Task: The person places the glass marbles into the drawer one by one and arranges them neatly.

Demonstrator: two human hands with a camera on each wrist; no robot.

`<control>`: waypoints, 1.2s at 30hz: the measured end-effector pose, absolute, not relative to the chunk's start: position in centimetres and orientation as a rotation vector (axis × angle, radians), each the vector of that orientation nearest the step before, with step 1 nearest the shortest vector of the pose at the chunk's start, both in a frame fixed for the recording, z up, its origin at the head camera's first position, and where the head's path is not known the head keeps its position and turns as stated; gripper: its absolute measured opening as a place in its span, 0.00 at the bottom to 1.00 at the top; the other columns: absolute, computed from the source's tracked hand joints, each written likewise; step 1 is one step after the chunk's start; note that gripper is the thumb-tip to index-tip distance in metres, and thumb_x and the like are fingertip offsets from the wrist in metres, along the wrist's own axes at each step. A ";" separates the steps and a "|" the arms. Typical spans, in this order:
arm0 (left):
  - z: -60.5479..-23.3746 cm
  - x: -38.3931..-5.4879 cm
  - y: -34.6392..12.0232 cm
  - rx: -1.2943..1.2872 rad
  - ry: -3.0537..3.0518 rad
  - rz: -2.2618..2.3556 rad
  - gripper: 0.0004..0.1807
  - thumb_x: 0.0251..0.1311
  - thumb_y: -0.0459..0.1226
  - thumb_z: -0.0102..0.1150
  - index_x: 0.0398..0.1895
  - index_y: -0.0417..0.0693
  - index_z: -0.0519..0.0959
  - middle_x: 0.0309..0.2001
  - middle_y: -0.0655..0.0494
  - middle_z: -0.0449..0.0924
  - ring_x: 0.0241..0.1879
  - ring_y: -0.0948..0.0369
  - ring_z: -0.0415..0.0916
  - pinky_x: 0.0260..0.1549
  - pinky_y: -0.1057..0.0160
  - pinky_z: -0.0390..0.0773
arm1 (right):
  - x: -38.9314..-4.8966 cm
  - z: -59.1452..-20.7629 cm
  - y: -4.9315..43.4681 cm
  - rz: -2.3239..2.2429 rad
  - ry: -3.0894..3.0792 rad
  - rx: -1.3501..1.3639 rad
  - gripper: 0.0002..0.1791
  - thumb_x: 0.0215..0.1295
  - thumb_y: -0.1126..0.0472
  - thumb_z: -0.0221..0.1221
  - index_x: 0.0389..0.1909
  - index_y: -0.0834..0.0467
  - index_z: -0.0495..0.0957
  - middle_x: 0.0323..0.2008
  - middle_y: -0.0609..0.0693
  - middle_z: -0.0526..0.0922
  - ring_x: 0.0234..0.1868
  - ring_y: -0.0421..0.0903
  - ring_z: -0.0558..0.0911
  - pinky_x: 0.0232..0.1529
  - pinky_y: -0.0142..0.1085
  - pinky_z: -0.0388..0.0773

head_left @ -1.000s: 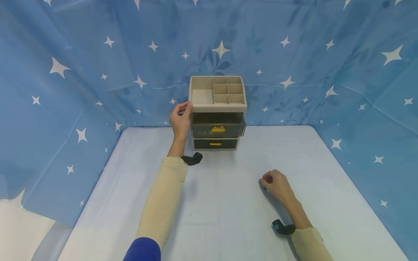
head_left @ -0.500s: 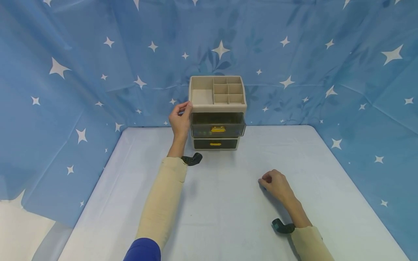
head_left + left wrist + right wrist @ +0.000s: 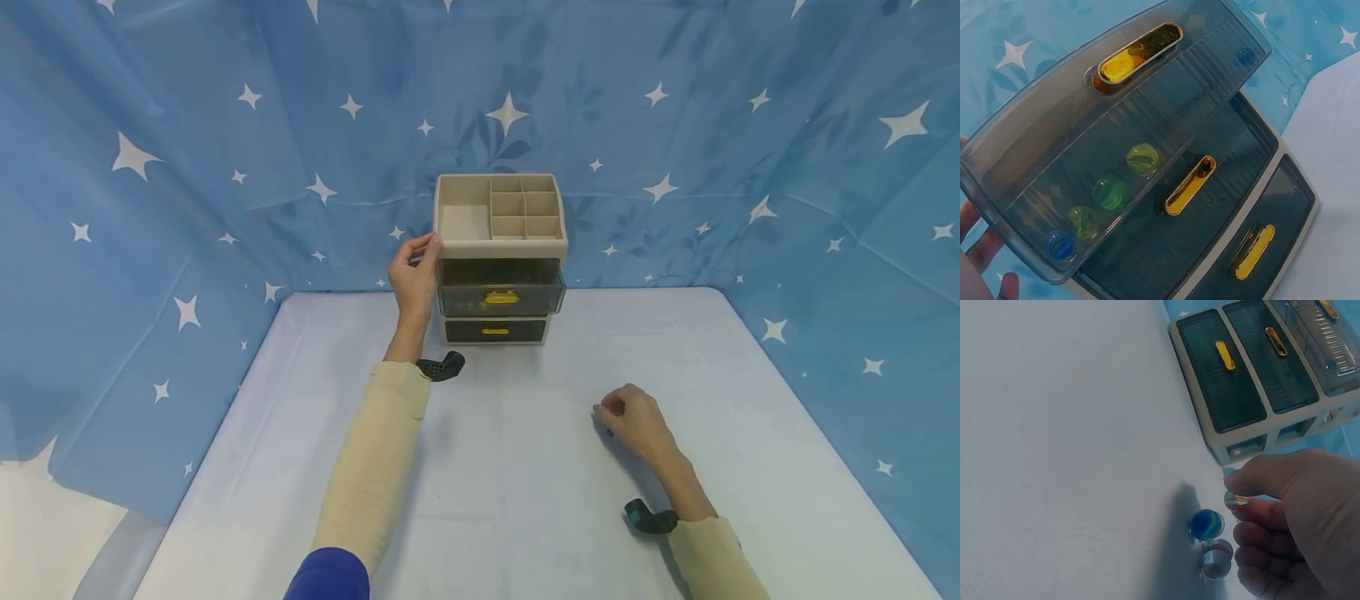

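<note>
A beige desktop drawer organizer [image 3: 491,248] stands at the back of the table, its smoked clear top drawer [image 3: 468,298] pulled out. My left hand [image 3: 415,279] grips the organizer's front left upper corner with thumb and fingertips. In the left wrist view, yellowish, green and blue marbles, among them a green marble [image 3: 1110,192], lie in the drawer, with one blue marble [image 3: 1245,57] at its far end. Above the table at right, my right hand [image 3: 637,423] pinches a clear marble [image 3: 1235,500] between thumb and index finger. A blue marble [image 3: 1207,525] and clear marbles [image 3: 1217,564] sit beside the curled fingers.
Two lower drawers, including the bottom drawer [image 3: 495,332], are closed. Divided compartments [image 3: 525,204] top the organizer. A white-covered table [image 3: 510,467] reaches the blue star-patterned curtain [image 3: 600,108] behind and at the sides.
My right hand has lifted slightly, and a bit of blue shows beneath it. My left hand, the organizer and its pulled-out drawer stay where they were.
</note>
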State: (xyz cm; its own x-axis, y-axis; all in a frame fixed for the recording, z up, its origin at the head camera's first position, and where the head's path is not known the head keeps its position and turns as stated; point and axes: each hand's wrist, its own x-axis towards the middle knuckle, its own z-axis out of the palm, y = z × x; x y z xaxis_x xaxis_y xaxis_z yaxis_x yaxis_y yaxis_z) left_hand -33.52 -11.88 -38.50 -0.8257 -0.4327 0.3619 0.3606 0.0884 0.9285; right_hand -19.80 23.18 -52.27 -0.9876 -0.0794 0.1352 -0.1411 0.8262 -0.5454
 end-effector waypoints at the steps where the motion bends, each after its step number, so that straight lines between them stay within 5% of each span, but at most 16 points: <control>1: -38.5 -33.5 -11.9 0.069 -1.801 -1.796 0.12 0.65 0.46 0.65 0.46 0.52 0.87 0.39 0.57 0.83 0.33 0.66 0.72 0.32 0.69 0.72 | -19.8 -52.3 23.2 0.882 -2.892 0.181 0.11 0.64 0.59 0.65 0.37 0.64 0.83 0.34 0.55 0.82 0.38 0.51 0.82 0.42 0.47 0.82; 36: -38.6 -33.7 -11.8 0.081 -1.777 -1.801 0.14 0.65 0.45 0.65 0.47 0.48 0.86 0.37 0.59 0.81 0.33 0.67 0.71 0.33 0.70 0.70 | -19.7 -49.4 21.6 0.875 -2.724 0.250 0.11 0.66 0.57 0.64 0.38 0.62 0.83 0.37 0.56 0.81 0.41 0.53 0.81 0.45 0.51 0.82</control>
